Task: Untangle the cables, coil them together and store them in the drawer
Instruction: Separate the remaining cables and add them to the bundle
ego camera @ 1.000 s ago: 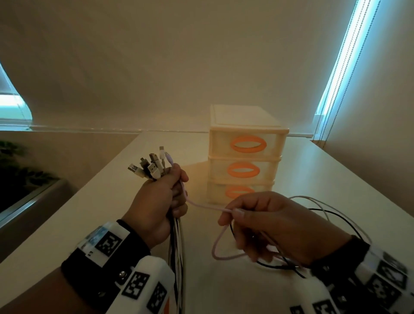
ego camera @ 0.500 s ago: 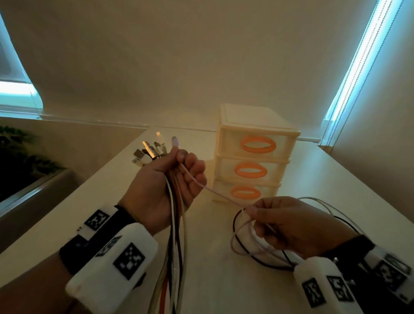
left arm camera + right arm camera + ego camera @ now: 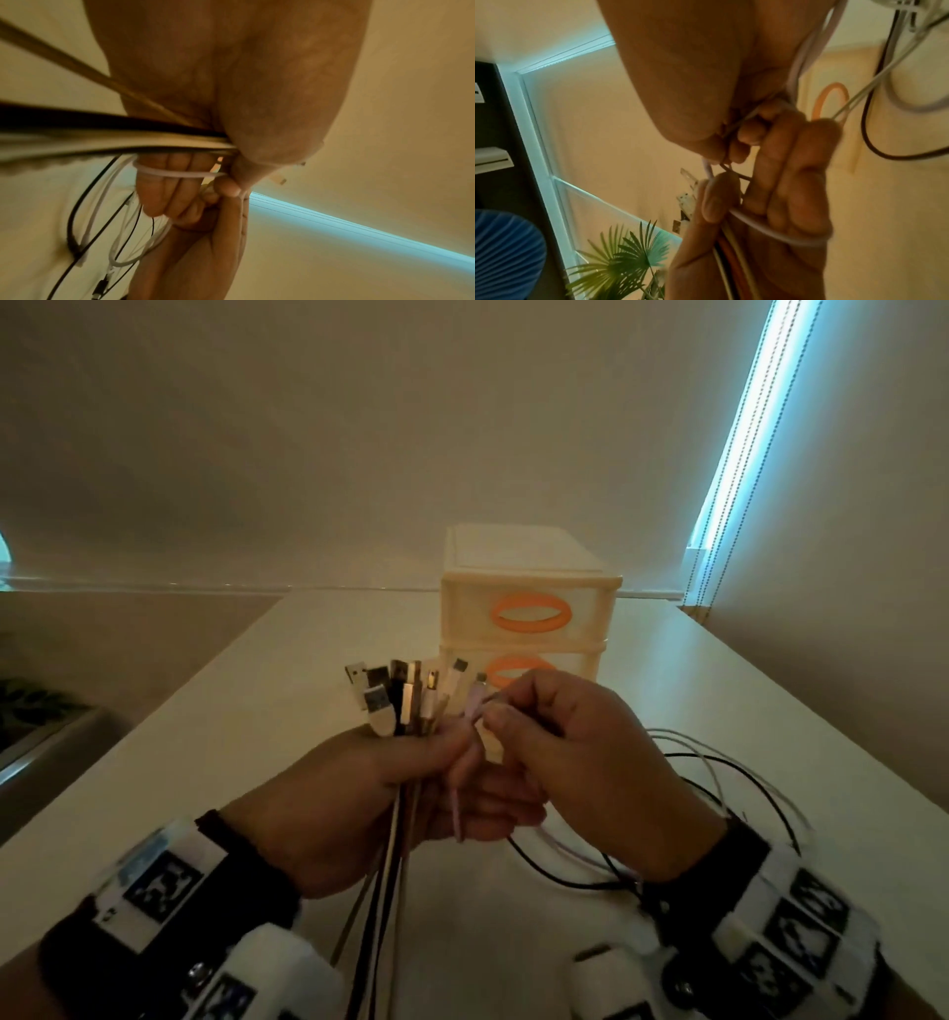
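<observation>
Left hand (image 3: 359, 793) grips a bundle of cables (image 3: 395, 706) in a fist in front of the drawer unit (image 3: 529, 608); plug ends fan out above the fist, cords hang down below it toward the camera. Right hand (image 3: 580, 762) sits just right of the left one, touching it, fingers curled, thumb and fingertips pinching the pink cable (image 3: 475, 706) just below its plug, right beside the bundle. Pink cable also runs down across the left fingers (image 3: 164, 186). In the right wrist view, more thin cords pass through the right hand's curled fingers (image 3: 752, 130).

Loose black and white cable loops (image 3: 719, 773) lie on the bench (image 3: 257, 711), right of and in front of the drawer unit, trailing under the right wrist.

Drawer unit stands on the bench; 2 orange handles visible, both drawers closed, anything lower is hidden behind the hands.
</observation>
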`<act>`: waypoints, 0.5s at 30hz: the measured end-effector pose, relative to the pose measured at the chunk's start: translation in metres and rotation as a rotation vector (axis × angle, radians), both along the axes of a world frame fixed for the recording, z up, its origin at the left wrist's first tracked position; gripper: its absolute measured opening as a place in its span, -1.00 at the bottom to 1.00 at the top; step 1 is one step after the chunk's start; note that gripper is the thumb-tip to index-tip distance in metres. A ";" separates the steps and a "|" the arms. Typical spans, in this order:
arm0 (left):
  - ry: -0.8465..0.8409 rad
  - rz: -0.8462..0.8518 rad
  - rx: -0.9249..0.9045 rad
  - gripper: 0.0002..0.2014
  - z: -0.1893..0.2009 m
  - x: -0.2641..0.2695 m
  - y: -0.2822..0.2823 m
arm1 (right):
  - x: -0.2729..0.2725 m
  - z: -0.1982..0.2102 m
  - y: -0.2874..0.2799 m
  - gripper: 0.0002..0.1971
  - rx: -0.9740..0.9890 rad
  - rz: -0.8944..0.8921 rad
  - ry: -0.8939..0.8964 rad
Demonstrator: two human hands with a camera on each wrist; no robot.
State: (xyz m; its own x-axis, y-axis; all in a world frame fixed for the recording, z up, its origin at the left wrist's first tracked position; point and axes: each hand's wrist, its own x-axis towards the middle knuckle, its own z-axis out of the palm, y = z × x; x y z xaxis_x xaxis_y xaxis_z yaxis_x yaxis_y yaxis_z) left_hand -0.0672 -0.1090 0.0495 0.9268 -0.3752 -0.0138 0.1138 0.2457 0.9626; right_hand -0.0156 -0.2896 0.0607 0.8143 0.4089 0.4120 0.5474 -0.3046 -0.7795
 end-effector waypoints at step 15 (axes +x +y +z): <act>0.078 0.447 -0.617 -0.59 0.006 0.014 0.002 | 0.002 0.000 -0.004 -0.61 0.272 0.307 0.533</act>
State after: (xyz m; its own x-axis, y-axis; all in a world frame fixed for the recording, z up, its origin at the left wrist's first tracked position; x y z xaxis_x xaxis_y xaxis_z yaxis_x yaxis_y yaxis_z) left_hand -0.0528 -0.1065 0.0557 0.9972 0.0746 0.0046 -0.0609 0.7751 0.6289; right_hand -0.0134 -0.2933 0.0605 0.7983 0.5927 0.1071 0.0971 0.0489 -0.9941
